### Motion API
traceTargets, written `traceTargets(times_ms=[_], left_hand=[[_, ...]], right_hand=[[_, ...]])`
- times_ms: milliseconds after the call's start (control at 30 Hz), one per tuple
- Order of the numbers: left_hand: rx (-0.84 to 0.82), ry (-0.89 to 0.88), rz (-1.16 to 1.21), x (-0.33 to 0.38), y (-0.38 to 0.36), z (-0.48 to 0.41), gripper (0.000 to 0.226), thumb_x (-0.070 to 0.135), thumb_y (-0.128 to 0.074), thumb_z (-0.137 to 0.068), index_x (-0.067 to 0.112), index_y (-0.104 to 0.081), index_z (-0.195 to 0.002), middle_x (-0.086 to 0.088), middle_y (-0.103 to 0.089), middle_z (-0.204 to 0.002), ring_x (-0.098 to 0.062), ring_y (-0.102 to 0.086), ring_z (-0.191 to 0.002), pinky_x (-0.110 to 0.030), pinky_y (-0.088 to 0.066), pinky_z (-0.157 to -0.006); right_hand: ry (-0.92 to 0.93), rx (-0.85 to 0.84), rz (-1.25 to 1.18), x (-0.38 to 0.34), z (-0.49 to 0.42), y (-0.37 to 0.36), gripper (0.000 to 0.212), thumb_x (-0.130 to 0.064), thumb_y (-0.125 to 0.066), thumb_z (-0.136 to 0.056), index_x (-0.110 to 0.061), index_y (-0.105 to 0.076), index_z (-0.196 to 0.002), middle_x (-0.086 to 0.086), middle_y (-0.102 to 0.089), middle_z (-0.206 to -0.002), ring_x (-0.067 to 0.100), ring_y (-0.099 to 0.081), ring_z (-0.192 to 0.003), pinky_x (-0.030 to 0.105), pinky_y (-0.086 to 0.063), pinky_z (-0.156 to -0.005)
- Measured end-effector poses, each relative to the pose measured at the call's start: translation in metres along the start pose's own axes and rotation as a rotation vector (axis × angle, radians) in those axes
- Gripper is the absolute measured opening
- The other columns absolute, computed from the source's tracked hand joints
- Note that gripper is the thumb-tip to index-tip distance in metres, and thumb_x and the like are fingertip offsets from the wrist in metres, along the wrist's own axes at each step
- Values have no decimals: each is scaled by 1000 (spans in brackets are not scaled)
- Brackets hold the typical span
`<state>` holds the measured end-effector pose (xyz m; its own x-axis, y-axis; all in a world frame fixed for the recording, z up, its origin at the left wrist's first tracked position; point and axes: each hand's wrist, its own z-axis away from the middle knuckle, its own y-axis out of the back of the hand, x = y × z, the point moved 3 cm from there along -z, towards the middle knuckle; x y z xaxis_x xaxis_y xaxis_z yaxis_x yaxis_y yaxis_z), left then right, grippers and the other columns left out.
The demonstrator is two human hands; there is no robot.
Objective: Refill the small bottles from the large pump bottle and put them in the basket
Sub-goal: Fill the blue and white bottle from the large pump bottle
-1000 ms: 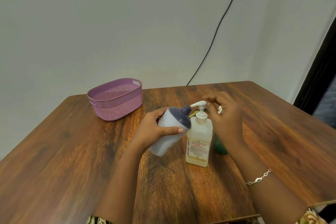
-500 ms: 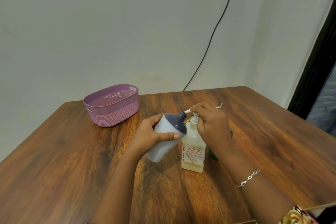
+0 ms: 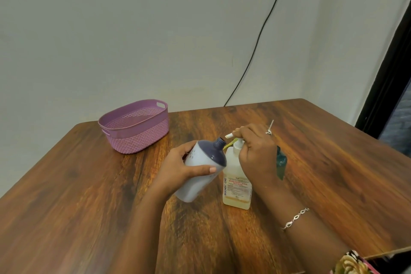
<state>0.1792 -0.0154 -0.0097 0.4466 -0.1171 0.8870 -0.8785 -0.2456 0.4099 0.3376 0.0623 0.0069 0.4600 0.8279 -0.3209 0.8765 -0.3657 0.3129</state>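
Note:
My left hand (image 3: 178,169) grips a white bottle with a dark blue shoulder and open neck (image 3: 201,169), tilted so its mouth sits just under the pump spout. The large clear pump bottle (image 3: 236,187) stands upright on the wooden table (image 3: 89,196). My right hand (image 3: 258,151) lies over the white pump head (image 3: 230,135) with fingers curled on it. A green bottle (image 3: 280,162) stands mostly hidden behind my right hand. The purple basket (image 3: 135,127) sits at the back left and looks empty.
A black cable (image 3: 255,51) runs down the wall to the table's back edge. A dark door frame (image 3: 387,73) stands at the right. Something with a floral pattern (image 3: 353,262) shows at the bottom right corner.
My right hand came down from above the pump onto its head and pressed it. The left hand kept the white bottle's mouth at the spout.

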Motion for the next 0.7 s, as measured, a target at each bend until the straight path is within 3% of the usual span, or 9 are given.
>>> traceTargets(times_ms=[133, 333, 567, 700], left_hand=[[-5, -13, -1, 3, 1, 1, 61, 59, -70, -44, 41, -58, -101, 11, -65, -97, -1, -61, -85, -22, -53, -72], [5, -14, 40, 1, -2, 1, 59, 55, -75, -46, 38, -62, -101, 16, -67, -96, -2, -63, -84, -19, -53, -68], [7, -7, 22, 2, -1, 2, 57, 57, -72, -45, 41, -60, -98, 16, -67, -95, -1, -61, -83, -24, -54, -72], [-2, -12, 29, 3, -2, 3, 56, 57, -72, -45, 42, -60, -98, 19, -66, -94, 1, -62, -83, -18, -53, -69]], right_hand=[[-8, 1, -28, -2, -7, 3, 35, -7, -34, -78, 0, -68, -73, 11, -63, -72, 22, -58, -63, 28, -47, -50], [13, 17, 57, -2, 0, -4, 24, 11, -41, -66, 0, -63, -65, 10, -58, -65, 24, -53, -59, 30, -43, -45], [-10, 22, -58, -2, -7, 2, 33, -5, -35, -76, 1, -68, -73, 11, -63, -71, 25, -59, -65, 33, -49, -52], [0, 26, -33, -4, -6, 1, 31, -3, -36, -76, 0, -66, -71, 10, -62, -70, 24, -57, -64, 32, -48, -50]])
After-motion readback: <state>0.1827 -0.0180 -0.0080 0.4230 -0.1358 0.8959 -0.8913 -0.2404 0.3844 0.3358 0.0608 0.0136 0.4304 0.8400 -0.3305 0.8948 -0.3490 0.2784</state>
